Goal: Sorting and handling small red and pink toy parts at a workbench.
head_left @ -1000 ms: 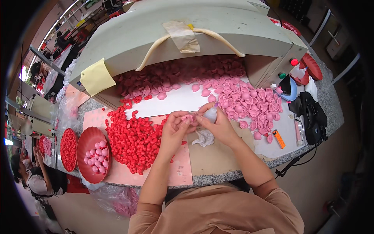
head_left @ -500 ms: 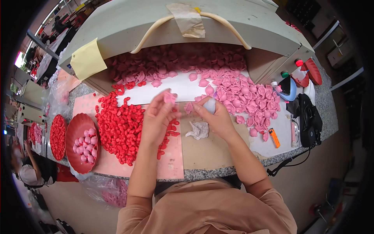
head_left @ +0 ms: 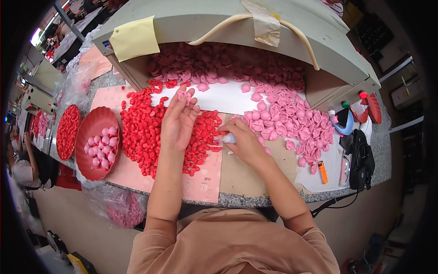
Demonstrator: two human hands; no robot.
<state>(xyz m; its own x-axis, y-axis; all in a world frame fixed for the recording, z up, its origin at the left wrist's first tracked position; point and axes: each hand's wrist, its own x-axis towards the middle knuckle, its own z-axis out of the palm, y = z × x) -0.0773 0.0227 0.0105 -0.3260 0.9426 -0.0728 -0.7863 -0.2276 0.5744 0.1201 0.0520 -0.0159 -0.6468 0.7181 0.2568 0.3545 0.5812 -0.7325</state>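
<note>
My left hand (head_left: 179, 122) is turned palm up over the pile of small glossy red pieces (head_left: 145, 137). A pink flower-shaped piece (head_left: 185, 97) is held at its fingertips, the other fingers loosely bent. To the right, my right hand (head_left: 248, 142) is closed round a small pale squeeze bottle (head_left: 230, 138). The bottle's thin tip points left, close above the red pieces at the edge of the pink sheet. My right hand covers part of the bottle and most of the crumpled white tissue beneath it.
Pink petal-like pieces (head_left: 292, 116) are heaped on the right and inside the grey cabinet (head_left: 214, 27). On the left, a red scalloped dish (head_left: 86, 155) holds pink balls; another dish (head_left: 68, 132) holds red pieces. An orange lighter (head_left: 323, 172) and black bag (head_left: 362, 160) lie right.
My left hand has turned palm up with the pink piece. My right hand has lowered the bottle leftward, its tip now over the red pieces. The view has shifted.
</note>
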